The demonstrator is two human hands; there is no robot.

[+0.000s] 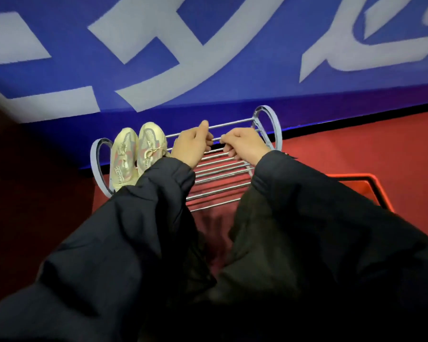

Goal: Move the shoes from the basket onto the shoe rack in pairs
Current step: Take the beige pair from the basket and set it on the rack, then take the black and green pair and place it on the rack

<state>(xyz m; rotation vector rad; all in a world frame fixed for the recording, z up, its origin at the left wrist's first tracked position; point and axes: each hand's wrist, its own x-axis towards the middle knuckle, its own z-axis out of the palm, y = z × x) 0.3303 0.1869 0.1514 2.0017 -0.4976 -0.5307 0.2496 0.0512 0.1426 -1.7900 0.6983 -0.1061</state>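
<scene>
From where I sit, the biggest thing in view is the blue wall banner (208,58) with pale lettering, filling everything from 10 through 2 o'clock. Below it runs the red floor (344,144). At 3 o'clock, half hidden by my right sleeve, I see the red rim of the basket (371,186); I cannot see inside it, so how many shoes are left is unknown to me.

The shoe rack (220,178) stands at the centre, against the foot of the banner, its metal rods running between two pale looped end frames. One pair of cream sneakers (136,154) already sits on it at 9 o'clock, side by side and touching, toes toward the wall.

My left hand (192,146) and right hand (245,146) are both curled over the upper rods, near each other at about 12 o'clock of the rack. Neither carries a shoe; each grip looks closed around a bar, fingers wrapped under.

My judgement: the first pair is done and the bare rods right of it await the next. Sneakers like these should be light, with soft uppers and stiffer soles, not fragile. I would take each by the heel collar or pinch both inner collars together, then set the soles across at least two rods so they cannot tip through the gaps.
</scene>
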